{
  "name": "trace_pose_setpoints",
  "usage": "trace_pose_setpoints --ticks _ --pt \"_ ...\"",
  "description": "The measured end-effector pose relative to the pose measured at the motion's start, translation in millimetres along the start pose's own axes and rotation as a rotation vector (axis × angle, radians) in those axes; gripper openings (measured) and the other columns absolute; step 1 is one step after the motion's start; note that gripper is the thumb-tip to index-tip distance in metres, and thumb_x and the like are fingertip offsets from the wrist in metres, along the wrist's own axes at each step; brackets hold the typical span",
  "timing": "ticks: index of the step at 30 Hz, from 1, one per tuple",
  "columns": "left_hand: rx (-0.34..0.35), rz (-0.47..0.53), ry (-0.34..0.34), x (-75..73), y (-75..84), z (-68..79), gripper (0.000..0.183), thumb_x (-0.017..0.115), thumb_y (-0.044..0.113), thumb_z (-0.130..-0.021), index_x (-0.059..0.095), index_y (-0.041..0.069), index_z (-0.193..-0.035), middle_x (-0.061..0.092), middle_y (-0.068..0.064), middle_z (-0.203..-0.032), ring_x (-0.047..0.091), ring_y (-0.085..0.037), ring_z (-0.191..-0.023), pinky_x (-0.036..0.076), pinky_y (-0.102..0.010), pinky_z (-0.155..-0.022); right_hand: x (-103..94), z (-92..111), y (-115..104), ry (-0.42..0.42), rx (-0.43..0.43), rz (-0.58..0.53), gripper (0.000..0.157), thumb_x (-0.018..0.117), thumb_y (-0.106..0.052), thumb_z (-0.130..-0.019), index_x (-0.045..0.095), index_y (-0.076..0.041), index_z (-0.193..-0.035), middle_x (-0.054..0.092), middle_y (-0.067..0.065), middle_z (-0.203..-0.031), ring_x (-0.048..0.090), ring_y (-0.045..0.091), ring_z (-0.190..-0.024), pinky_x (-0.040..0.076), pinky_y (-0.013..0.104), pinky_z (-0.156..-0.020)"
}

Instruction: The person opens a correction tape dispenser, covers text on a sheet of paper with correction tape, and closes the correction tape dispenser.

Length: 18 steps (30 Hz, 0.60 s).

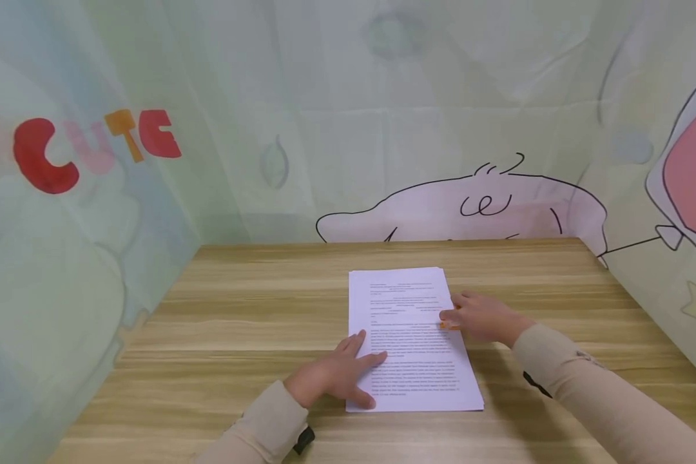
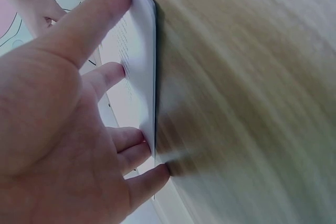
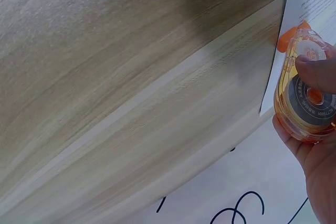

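Note:
A stack of printed paper [image 1: 412, 380] lies on the wooden table, its lines of text facing up. Spread across its lower left edge, my left hand [image 1: 336, 374] rests with fingertips and thumb on the sheets. In the left wrist view the little finger of that hand [image 2: 68, 108] reaches past the paper's edge [image 2: 142, 51] to the table. My right hand [image 1: 487, 317] grips an orange, see-through correction tape [image 3: 291, 95] at the right side of the stack. Its orange tip [image 3: 286, 39] is over the page margin in the right wrist view, with the thumb on the casing.
The wooden table [image 1: 255, 309] extends on both sides of the paper. Behind it and to the left hang printed cloth walls [image 1: 238, 161] with cartoon drawings and coloured letters. The table's far edge meets the back cloth.

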<state>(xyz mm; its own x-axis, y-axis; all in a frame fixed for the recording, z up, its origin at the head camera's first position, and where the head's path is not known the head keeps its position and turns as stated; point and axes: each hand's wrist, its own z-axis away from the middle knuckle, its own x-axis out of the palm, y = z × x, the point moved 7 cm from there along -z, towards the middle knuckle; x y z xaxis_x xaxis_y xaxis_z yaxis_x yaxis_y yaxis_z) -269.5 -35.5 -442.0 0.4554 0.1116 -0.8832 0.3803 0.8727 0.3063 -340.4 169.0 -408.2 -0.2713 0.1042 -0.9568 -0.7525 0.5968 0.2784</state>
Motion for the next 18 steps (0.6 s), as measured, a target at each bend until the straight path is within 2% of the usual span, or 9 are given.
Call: trace_pose_setpoints --ticks 8,18 --pt "-0.009 -0.001 -0.004 -1.1 -0.3 1.3 0.078 0.071 0.045 -0.075 0.034 0.032 -0.142 0.006 -0.016 -0.155 0.012 -0.035 -0.141 0.026 -0.056 -0.107 -0.7 3.2 3.6 -0.031 0.031 -0.05 0.039 0.069 -0.001 -0.074 0.065 -0.022 -0.106 0.055 0.004 -0.092 0.05 0.018 -0.075 0.046 0.03 -0.061" --pt "-0.013 -0.002 -0.013 -0.3 -0.3 0.8 0.078 0.071 0.045 -0.075 0.034 0.033 -0.142 0.006 -0.015 -0.155 0.012 -0.034 -0.141 0.026 -0.056 -0.107 -0.4 6.7 6.5 -0.027 0.038 -0.051 0.034 0.071 -0.007 -0.077 0.067 -0.021 -0.107 0.052 0.002 -0.087 0.046 0.016 -0.072 0.043 0.028 -0.058"
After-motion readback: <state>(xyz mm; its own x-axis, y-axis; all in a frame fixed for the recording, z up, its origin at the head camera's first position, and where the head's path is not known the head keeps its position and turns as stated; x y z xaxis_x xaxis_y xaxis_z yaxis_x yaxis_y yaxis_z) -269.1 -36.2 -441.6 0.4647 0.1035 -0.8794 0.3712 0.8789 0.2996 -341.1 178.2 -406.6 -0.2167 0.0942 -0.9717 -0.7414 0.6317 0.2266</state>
